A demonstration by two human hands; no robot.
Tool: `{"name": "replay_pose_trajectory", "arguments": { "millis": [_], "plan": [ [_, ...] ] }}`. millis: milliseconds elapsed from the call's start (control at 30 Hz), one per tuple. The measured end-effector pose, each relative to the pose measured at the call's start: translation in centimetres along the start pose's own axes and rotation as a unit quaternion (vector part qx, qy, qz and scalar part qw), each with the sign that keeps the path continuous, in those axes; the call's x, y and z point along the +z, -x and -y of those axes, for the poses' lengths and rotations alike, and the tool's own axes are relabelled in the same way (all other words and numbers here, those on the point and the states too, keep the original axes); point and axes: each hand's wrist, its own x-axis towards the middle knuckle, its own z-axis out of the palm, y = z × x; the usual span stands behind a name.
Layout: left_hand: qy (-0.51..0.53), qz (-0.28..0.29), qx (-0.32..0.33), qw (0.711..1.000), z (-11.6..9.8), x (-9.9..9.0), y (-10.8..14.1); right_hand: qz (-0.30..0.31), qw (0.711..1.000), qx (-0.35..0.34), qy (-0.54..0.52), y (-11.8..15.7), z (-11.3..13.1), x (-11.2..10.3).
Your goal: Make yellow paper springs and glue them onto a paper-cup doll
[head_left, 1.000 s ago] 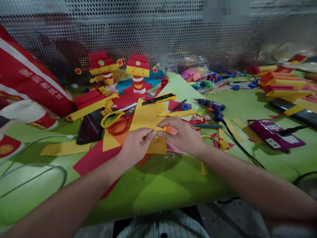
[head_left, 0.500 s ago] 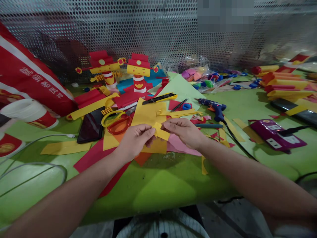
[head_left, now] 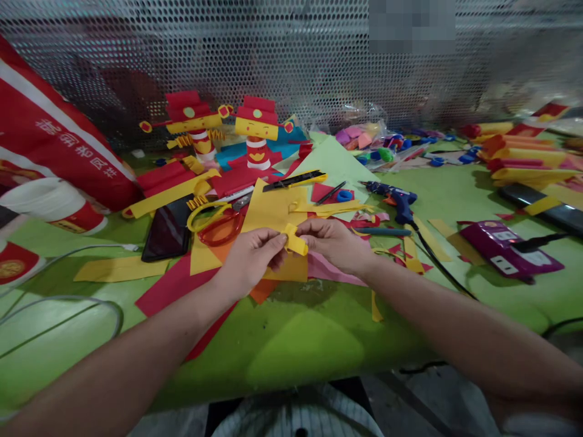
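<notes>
Between my two hands is a small folded yellow paper strip (head_left: 297, 241), its right part curled over. My left hand (head_left: 255, 252) pinches its left side between thumb and fingers. My right hand (head_left: 334, 243) is closed at the curled part, thumb and fingertips on the paper. Beneath the hands lie a yellow paper sheet (head_left: 268, 212) and a pink sheet (head_left: 334, 267). Left of them rest scissors with red handles (head_left: 223, 227) and a pair with yellow handles (head_left: 200, 217). A black and yellow utility knife (head_left: 296, 180) lies beyond the strip.
Two paper figures with red hats (head_left: 257, 130) stand at the back. A blue glue gun (head_left: 396, 199) lies on the right, near a purple power socket box (head_left: 496, 249). On the left are a phone (head_left: 166, 230), paper cups (head_left: 59, 206) and a white cable (head_left: 104, 303).
The right end of the yellow paper strip has gone from flat to curled over. My right hand has shifted slightly left, while my left hand keeps its pinch.
</notes>
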Motion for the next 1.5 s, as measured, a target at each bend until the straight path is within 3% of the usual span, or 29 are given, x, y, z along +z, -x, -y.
{"name": "replay_pose_trajectory", "arguments": {
  "millis": [100,167,300,400,567,767,967,1100,1267,1400,1500],
  "plan": [
    [0.042,-0.001,-0.006,0.999,0.1,0.0,0.0,-0.001,0.999,-0.039,0.034,0.0,-0.5,-0.3],
    [0.055,0.003,-0.014,0.998,0.1,0.0,0.0,-0.007,0.99,-0.102,0.095,0.1,-0.6,-0.5],
    [0.038,0.017,-0.057,0.998,-0.1,0.1,0.0,0.012,0.924,-0.259,0.28,0.4,0.0,-1.1],
    [-0.003,0.034,-0.086,0.996,-0.3,0.2,0.0,0.042,0.881,-0.313,0.353,0.4,0.5,-1.5],
    [-0.053,0.037,-0.116,0.991,-0.6,0.5,0.0,0.085,0.872,-0.272,0.399,0.4,0.9,-1.5],
    [-0.106,0.035,-0.146,0.983,-0.8,0.6,-0.1,0.039,0.913,-0.131,0.385,0.7,1.6,-0.5],
    [-0.091,0.056,-0.151,0.983,-1.0,0.3,0.0,0.002,0.929,-0.022,0.369,0.9,1.8,0.0],
    [-0.058,0.081,-0.139,0.985,-0.9,0.0,0.0,-0.013,0.933,-0.026,0.36,0.9,1.8,0.0],
    [-0.113,0.094,-0.069,0.987,-0.5,-0.2,0.1,-0.041,0.935,-0.048,0.35,1.0,1.6,0.0],
    [-0.155,0.113,0.009,0.981,-0.2,-0.5,0.0,-0.048,0.96,-0.071,0.265,0.9,1.0,0.0],
    [-0.148,0.119,0.031,0.981,-0.4,-0.7,0.1,-0.052,0.977,-0.069,0.194,0.9,0.8,0.0]
  ]
}}
